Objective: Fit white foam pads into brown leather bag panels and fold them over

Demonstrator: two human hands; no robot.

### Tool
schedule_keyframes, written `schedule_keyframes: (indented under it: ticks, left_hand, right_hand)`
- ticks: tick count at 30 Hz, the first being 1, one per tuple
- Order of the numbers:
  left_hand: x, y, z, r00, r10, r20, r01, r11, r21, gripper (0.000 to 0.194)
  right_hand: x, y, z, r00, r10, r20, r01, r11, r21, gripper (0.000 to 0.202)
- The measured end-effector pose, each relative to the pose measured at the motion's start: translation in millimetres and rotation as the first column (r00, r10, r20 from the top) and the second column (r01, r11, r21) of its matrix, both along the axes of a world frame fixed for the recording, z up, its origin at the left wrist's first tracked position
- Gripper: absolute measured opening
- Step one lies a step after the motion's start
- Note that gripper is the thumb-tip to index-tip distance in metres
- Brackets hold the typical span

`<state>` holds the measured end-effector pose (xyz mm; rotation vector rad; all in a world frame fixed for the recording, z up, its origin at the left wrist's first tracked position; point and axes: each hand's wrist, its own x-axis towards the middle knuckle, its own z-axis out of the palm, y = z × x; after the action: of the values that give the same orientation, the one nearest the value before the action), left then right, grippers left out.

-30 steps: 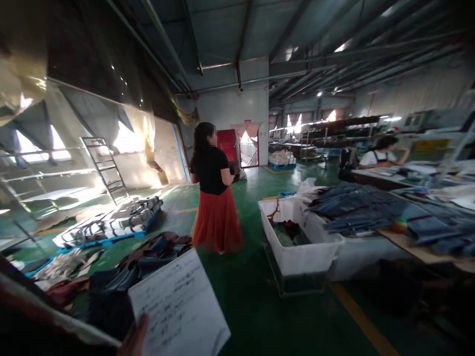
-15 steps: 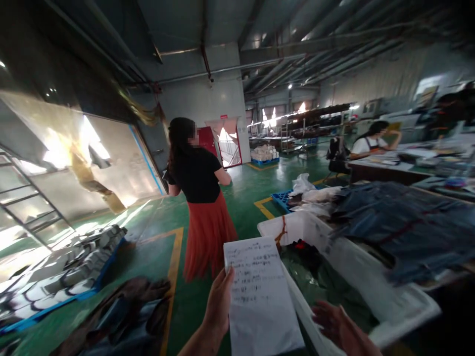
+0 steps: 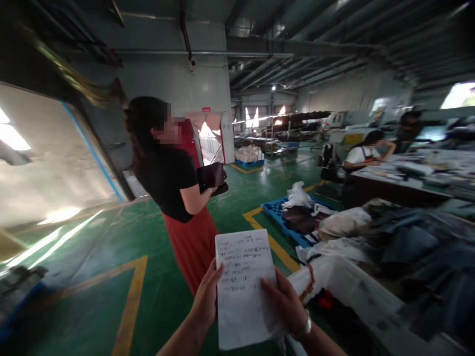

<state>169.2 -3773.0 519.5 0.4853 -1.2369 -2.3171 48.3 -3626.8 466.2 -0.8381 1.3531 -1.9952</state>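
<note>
A white sheet of paper [image 3: 243,306] with several lines of handwriting is held up at the bottom middle. My left hand [image 3: 208,291] grips its left edge, thumb on the front. On its right side my right hand [image 3: 285,301] pinches the paper, thumb across the front; a metallic band circles that wrist. Just beyond the paper stands a person [image 3: 166,173] in a black top and red skirt, who holds a dark flat item [image 3: 212,178]. The writing is too small to read.
At the right, a white bin [image 3: 356,282] holds dark cloth, beside heaped dark garments [image 3: 426,247]. Behind it is a blue pallet [image 3: 278,217] with bags and cloth. A seated person [image 3: 363,153] is at a cluttered table. Yellow lines [image 3: 129,306] mark the green floor.
My right hand has moved left from over the bin and taken hold of the paper. The standing person appears closer and further left, and the dark item now shows. The view has shifted right.
</note>
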Motion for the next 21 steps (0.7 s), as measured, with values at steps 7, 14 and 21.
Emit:
schedule_keyframes:
  ticks: [7,14,21]
  left_hand:
    - [-181,-140,-17.9,0.925,-0.38,0.027,0.379,0.912,-0.16,0.058]
    - [-331,-281,-31.9,0.9,-0.42,0.114,0.431,0.896,-0.109,0.046]
    - [-485,-371,-19.7,0.816,-0.533,0.225,0.57,0.806,-0.161,0.045]
  right_hand:
    - [-140,-115,-7.5,0.924,-0.377,0.061,0.374,0.926,0.06,0.041]
    - [-279,-259,-21.7,0.903,-0.358,0.236,0.376,0.926,-0.031,0.042]
    - [-389,-335,-10.9,0.823,-0.544,0.164,0.548,0.836,0.025,0.045]
